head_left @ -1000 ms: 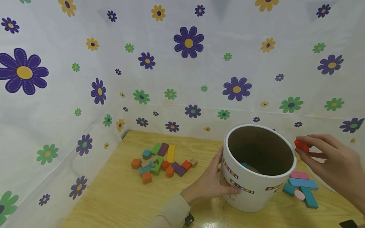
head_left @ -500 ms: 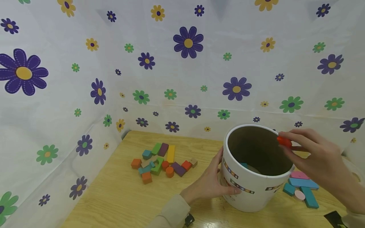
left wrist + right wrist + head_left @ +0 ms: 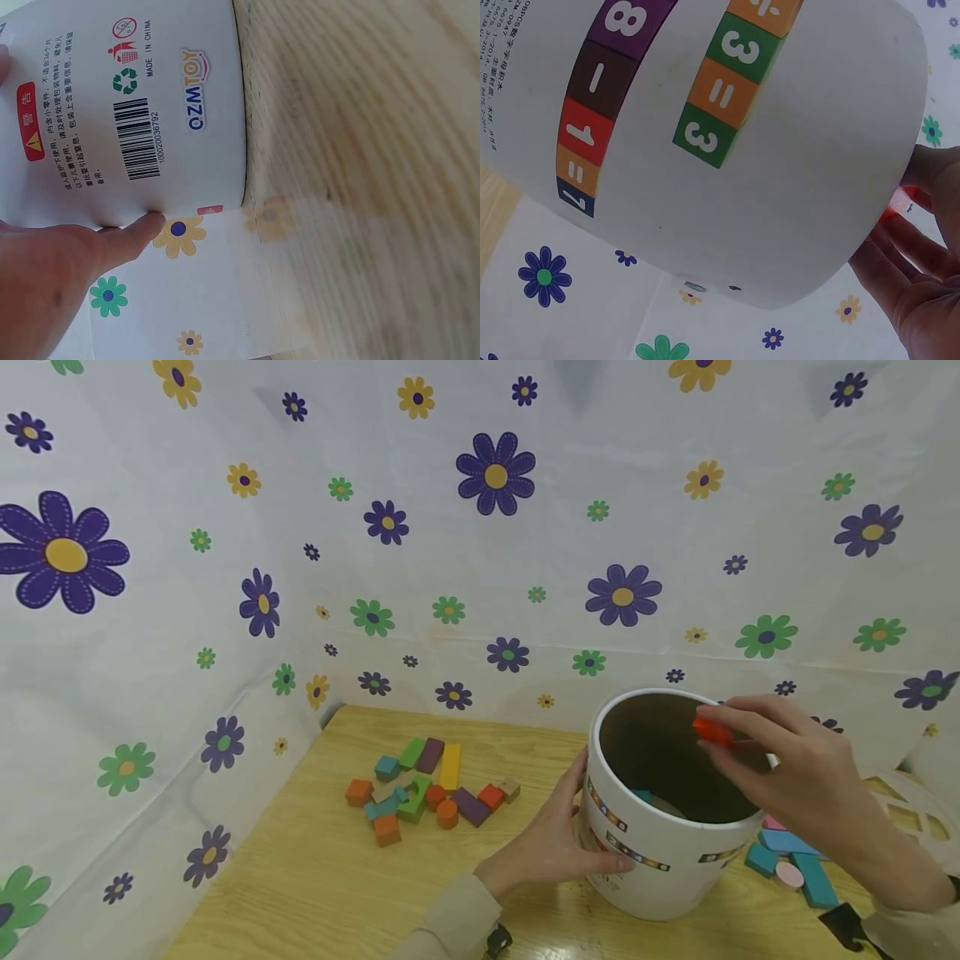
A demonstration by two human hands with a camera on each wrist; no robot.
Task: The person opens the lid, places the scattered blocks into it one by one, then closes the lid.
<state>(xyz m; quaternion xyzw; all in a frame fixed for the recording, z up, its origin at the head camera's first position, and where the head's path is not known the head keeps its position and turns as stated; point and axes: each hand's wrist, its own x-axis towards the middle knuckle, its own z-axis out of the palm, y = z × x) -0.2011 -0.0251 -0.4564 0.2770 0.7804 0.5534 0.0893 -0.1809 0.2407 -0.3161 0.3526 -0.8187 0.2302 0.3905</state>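
Observation:
A white bucket [image 3: 660, 881] with printed number strips stands on the wooden table, its mouth facing up and toward me. My left hand [image 3: 543, 847] grips its left side, thumb across the front and fingers round the far side; the left wrist view shows the same hand [image 3: 67, 262] against the barcode side. Over the mouth's right part, my right hand [image 3: 806, 777] pinches a small red block [image 3: 714, 732] between thumb and fingertips. In the right wrist view that block [image 3: 900, 201] is mostly hidden by fingers and the bucket. Inside the bucket lies a teal piece [image 3: 642, 795].
A group of loose coloured blocks, among them a yellow bar [image 3: 450, 766] and an orange cube [image 3: 387, 828], lies left of the bucket. To its right are a teal bar [image 3: 817, 881], a blue bar [image 3: 787, 842] and a pale lid with cut-outs [image 3: 930, 810]. Flower-printed sheeting [image 3: 495, 552] surrounds the table.
My right hand has moved left with the red block, from beside the bucket to over its mouth. The left hand and bucket have stayed in place.

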